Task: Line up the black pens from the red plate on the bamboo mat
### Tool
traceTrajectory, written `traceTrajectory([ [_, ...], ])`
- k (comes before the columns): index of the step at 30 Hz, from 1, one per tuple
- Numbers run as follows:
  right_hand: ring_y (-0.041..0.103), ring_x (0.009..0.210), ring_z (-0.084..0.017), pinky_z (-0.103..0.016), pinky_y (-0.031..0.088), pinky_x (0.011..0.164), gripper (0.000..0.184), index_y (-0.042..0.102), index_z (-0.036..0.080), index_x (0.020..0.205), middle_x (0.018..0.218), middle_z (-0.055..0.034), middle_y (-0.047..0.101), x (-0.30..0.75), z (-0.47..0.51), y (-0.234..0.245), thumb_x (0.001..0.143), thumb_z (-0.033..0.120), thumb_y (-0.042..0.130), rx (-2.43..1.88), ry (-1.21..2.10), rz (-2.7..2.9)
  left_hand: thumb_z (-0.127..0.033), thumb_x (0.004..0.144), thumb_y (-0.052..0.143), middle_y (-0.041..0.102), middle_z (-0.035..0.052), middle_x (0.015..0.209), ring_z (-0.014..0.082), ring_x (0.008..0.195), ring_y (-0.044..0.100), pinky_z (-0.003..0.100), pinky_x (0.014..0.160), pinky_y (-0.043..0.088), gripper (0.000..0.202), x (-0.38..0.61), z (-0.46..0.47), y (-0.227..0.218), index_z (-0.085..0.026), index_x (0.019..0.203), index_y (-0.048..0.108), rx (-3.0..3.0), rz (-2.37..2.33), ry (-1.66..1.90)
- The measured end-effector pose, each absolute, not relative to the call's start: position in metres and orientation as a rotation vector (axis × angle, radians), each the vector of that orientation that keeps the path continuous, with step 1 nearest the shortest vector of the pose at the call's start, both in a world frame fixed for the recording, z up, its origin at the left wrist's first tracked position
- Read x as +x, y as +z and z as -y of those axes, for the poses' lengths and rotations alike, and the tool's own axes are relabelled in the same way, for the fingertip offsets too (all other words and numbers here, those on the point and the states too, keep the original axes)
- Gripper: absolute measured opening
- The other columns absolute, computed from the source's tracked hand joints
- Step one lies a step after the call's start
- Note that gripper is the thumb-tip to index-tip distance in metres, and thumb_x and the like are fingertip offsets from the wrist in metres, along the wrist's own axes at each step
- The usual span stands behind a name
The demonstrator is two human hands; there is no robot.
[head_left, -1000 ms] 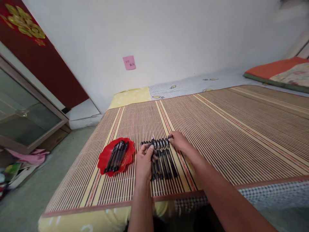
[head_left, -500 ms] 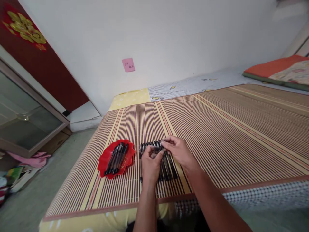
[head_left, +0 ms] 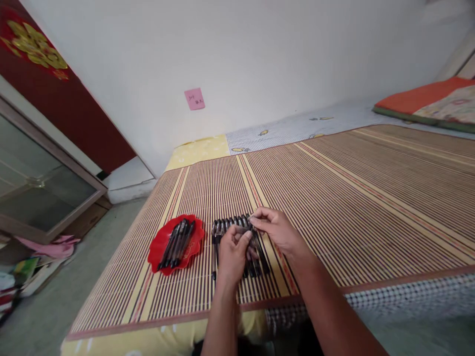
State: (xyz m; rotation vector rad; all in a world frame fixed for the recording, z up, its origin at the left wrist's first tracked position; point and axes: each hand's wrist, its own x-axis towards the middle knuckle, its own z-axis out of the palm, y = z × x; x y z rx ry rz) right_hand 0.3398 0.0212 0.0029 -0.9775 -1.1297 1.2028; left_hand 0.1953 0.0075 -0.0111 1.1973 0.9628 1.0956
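Observation:
A row of several black pens [head_left: 226,226] lies side by side on the striped bamboo mat [head_left: 334,198]. My left hand [head_left: 232,254] and my right hand [head_left: 276,231] meet just above the row's right part, both closed in a pinch on one black pen [head_left: 255,231] held between them. My left hand covers the middle of the row. To the left, a red scalloped plate [head_left: 159,244] holds several more black pens [head_left: 177,237].
The mat covers a bed whose near edge [head_left: 260,302] runs just below my wrists. A folded orange and patterned quilt [head_left: 430,101] lies at the far right. A pink note [head_left: 195,98] sticks on the white wall. A glass-fronted cabinet [head_left: 40,183] and floor clutter [head_left: 33,257] stand left.
A second ago my hands lay apart on the pen row, the right at its far end. They have come together over the row and pinched one pen between them.

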Motion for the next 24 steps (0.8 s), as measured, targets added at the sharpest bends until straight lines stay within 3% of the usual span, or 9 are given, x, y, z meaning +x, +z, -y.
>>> traceTrajectory([
  [4, 0.044, 0.057, -0.009, -0.025, 0.033, 0.056, 0.022, 0.065, 0.018, 0.073, 0.063, 0.0049, 0.052, 0.3444, -0.0203, 0.0039, 0.073, 0.037, 0.075, -0.906, 1.300, 1.137, -0.050, 0.082, 0.070, 0.056, -0.0039, 0.059, 0.0073, 0.048, 0.049, 0.018, 0.047, 0.042, 0.038, 0.1935, -0.0056, -0.0097, -0.015, 0.083, 0.055, 0.977, -0.774, 0.954],
  [11, 0.043, 0.052, -0.008, -0.024, 0.030, 0.052, 0.022, 0.066, 0.018, 0.074, 0.060, 0.0053, 0.053, 0.3456, -0.0211, -0.0008, 0.072, 0.037, 0.077, -0.889, 1.367, 1.072, -0.047, 0.077, 0.077, 0.053, -0.0067, 0.055, 0.0068, 0.040, 0.044, 0.017, 0.039, 0.039, 0.041, 0.1967, -0.0050, -0.0083, -0.018, 0.081, 0.049, 1.018, -0.840, 0.989],
  [16, 0.046, 0.052, -0.008, -0.022, 0.031, 0.051, 0.025, 0.066, 0.017, 0.078, 0.060, 0.0043, 0.056, 0.3476, -0.0222, -0.0029, 0.073, 0.039, 0.077, -0.825, 1.439, 1.025, -0.051, 0.080, 0.072, 0.051, -0.0056, 0.055, 0.0052, 0.042, 0.039, 0.014, 0.038, 0.034, 0.043, 0.1961, -0.0020, -0.0058, -0.013, 0.091, 0.056, 0.878, -0.679, 0.864],
  [20, 0.048, 0.052, -0.006, -0.020, 0.034, 0.050, 0.026, 0.066, 0.018, 0.080, 0.065, 0.0028, 0.062, 0.3472, -0.0234, -0.0050, 0.071, 0.038, 0.079, -0.815, 1.424, 0.925, -0.046, 0.081, 0.073, 0.051, -0.0074, 0.056, 0.0048, 0.038, 0.035, 0.014, 0.034, 0.029, 0.040, 0.2000, 0.0003, -0.0068, -0.016, 0.097, 0.053, 0.961, -0.668, 0.860],
  [24, 0.050, 0.052, -0.006, -0.018, 0.036, 0.048, 0.025, 0.067, 0.017, 0.078, 0.068, 0.0012, 0.066, 0.3489, -0.0252, -0.0026, 0.068, 0.035, 0.082, -0.836, 1.327, 0.813, -0.047, 0.076, 0.077, 0.054, -0.0061, 0.059, 0.0055, 0.040, 0.041, 0.016, 0.037, 0.038, 0.040, 0.1991, -0.0020, -0.0115, -0.017, 0.085, 0.053, 0.986, -0.764, 0.800],
])
